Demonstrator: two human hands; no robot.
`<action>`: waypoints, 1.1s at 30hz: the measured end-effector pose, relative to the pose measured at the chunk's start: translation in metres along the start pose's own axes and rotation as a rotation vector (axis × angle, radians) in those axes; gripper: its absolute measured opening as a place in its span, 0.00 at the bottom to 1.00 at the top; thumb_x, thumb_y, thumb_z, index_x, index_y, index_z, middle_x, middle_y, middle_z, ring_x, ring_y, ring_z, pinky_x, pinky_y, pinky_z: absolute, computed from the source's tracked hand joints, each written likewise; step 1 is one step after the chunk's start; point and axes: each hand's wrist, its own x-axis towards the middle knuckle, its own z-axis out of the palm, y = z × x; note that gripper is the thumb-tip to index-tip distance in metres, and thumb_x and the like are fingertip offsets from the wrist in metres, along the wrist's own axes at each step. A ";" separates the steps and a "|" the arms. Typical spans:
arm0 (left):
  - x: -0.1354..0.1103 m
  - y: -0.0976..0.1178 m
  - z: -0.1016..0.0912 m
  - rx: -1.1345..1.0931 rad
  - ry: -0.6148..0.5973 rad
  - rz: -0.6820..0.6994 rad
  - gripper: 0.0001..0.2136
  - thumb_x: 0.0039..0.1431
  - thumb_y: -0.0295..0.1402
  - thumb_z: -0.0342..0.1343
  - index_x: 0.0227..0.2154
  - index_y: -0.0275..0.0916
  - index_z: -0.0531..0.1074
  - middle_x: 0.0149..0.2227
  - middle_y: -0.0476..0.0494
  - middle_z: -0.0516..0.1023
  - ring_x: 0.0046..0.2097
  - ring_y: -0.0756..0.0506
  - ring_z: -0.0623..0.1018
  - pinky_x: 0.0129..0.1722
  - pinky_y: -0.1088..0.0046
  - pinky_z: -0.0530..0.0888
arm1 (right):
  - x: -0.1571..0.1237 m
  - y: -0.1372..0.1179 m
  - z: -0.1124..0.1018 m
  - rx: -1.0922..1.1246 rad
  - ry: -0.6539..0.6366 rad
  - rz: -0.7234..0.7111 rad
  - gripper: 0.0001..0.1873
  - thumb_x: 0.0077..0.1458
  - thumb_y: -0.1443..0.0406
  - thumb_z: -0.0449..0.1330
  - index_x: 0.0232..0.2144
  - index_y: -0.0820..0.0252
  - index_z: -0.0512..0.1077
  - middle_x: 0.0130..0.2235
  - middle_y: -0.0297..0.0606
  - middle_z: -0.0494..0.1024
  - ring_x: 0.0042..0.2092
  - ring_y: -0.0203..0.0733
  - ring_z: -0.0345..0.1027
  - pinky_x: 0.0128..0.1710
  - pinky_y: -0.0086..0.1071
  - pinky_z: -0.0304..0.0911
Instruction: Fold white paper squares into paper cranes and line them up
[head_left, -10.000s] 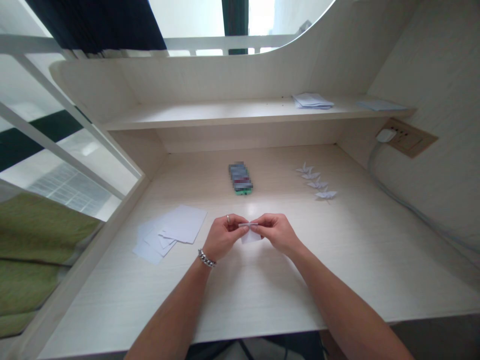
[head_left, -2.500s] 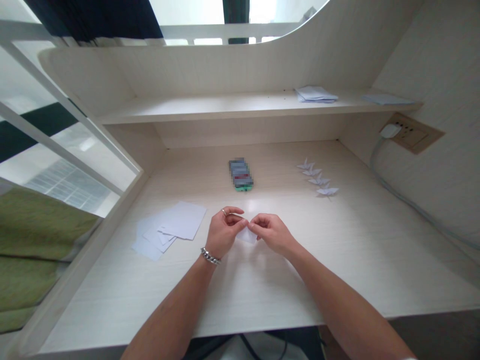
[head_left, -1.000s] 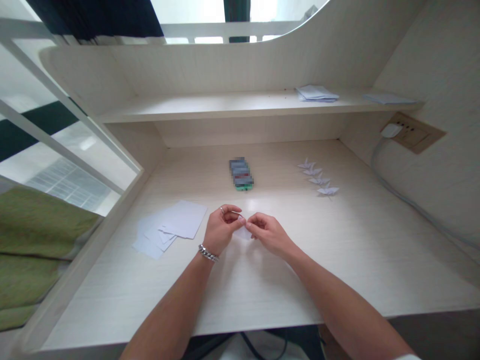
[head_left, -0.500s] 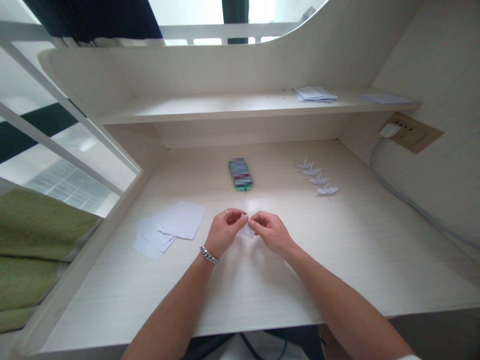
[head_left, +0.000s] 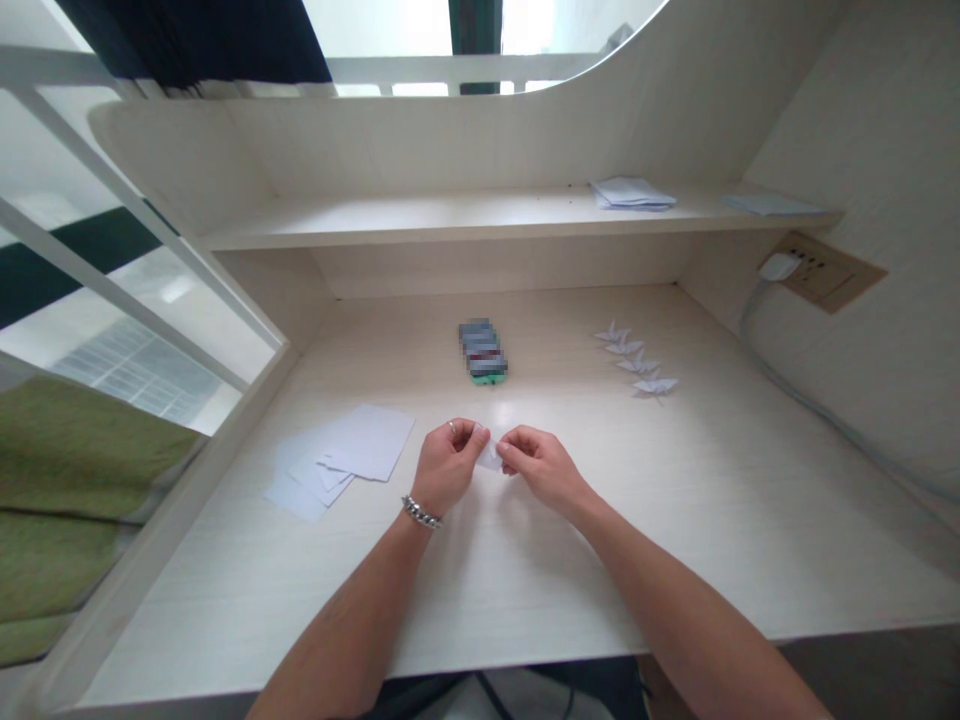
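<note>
My left hand (head_left: 444,467), with a ring and a chain bracelet, and my right hand (head_left: 541,466) meet over the middle of the pale wooden desk (head_left: 480,560). Both pinch a small folded piece of white paper (head_left: 490,458) between thumb and fingertips, held just above the desk top. Most of the paper is hidden by my fingers.
A loose pile of white paper squares (head_left: 341,460) lies left of my hands. A phone (head_left: 482,352) lies behind them. Several folded paper cranes (head_left: 636,362) stand in a row at the right. Papers (head_left: 631,194) lie on the shelf above; a plug and cable (head_left: 776,268) hang on the right wall.
The folded paper has become smaller and more hidden between my fingertips. My hands have stayed near the same spot, shifting only slightly.
</note>
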 end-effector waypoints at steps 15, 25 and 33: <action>0.000 0.002 -0.001 -0.152 -0.048 -0.078 0.11 0.48 0.39 0.63 0.22 0.35 0.73 0.22 0.49 0.73 0.25 0.51 0.71 0.26 0.76 0.68 | -0.001 -0.006 -0.001 0.171 -0.007 -0.015 0.08 0.48 0.61 0.63 0.30 0.61 0.72 0.26 0.33 0.74 0.28 0.36 0.66 0.31 0.31 0.62; -0.001 0.000 0.001 -0.189 -0.028 -0.071 0.12 0.47 0.39 0.64 0.23 0.34 0.73 0.22 0.50 0.73 0.25 0.52 0.71 0.26 0.77 0.68 | -0.001 -0.003 -0.001 0.100 0.062 -0.020 0.07 0.52 0.63 0.61 0.28 0.62 0.73 0.24 0.34 0.74 0.27 0.36 0.66 0.28 0.30 0.61; -0.001 0.001 0.000 -0.159 -0.013 -0.034 0.11 0.49 0.38 0.63 0.23 0.34 0.73 0.23 0.49 0.74 0.26 0.51 0.71 0.27 0.76 0.67 | 0.001 -0.011 -0.006 0.190 0.009 0.035 0.08 0.52 0.61 0.59 0.28 0.61 0.74 0.26 0.35 0.75 0.28 0.37 0.68 0.29 0.31 0.62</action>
